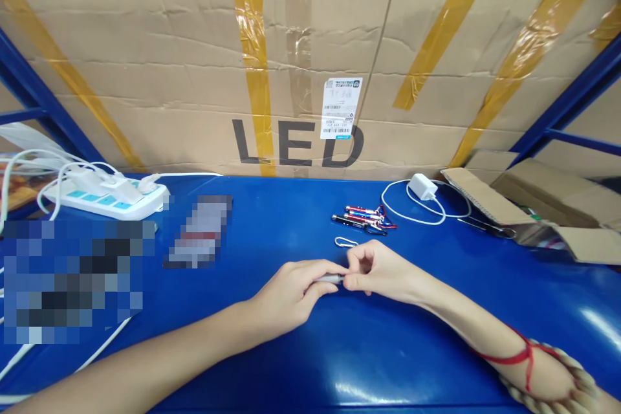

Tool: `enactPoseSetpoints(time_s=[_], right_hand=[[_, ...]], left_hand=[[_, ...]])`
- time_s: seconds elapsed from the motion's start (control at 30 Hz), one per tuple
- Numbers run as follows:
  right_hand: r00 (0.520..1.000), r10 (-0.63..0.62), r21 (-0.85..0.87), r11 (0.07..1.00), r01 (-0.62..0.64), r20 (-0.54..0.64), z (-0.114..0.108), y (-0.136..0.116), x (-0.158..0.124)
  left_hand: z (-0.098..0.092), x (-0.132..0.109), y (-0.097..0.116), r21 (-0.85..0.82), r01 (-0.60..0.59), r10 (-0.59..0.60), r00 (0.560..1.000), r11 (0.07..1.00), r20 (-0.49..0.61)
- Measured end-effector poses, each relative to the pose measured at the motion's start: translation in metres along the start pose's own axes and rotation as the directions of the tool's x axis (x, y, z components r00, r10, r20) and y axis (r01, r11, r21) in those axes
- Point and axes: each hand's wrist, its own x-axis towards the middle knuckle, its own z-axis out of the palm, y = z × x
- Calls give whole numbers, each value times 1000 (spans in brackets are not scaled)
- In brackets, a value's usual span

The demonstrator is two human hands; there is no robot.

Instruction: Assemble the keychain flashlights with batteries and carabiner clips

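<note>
Near the middle of the glossy blue tabletop (310, 349), the left hand (291, 294) and right hand (383, 272) meet, each pinching one end of a small silver metal pen-shaped cylinder (330, 279). Just behind them lies a silver wire clip (345, 242), then a cluster of small red and dark pen-shaped keychains (363, 217). A white charger with coiled cable (421, 197) sits toward the far right edge, and a white power strip (109, 197) by the far left edge.

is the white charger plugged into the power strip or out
Out: the white charger lies loose on the blue table, far from the power strip.
</note>
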Motion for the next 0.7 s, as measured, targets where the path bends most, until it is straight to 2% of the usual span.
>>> enactPoseSetpoints(time_s=[0.2,0.33,0.5,0.7], right_hand=[[998,-23,-14,1000,23,-50,1,-2,2],[988,-37,-9,999,36,-151,4,-6,2],[958,-191,-93,980,174,-215,7,-7,2],[861,-469,-353,853,383,-199,5,-7,1]], left_hand=[[-1,0,3,-12,130,-131,991,991,-25],[0,1,6,-21,164,-165,984,986,-70],[1,-1,6,-13,158,-159,982,987,-105],[2,-2,5,85,105,-91,983,991,-157]])
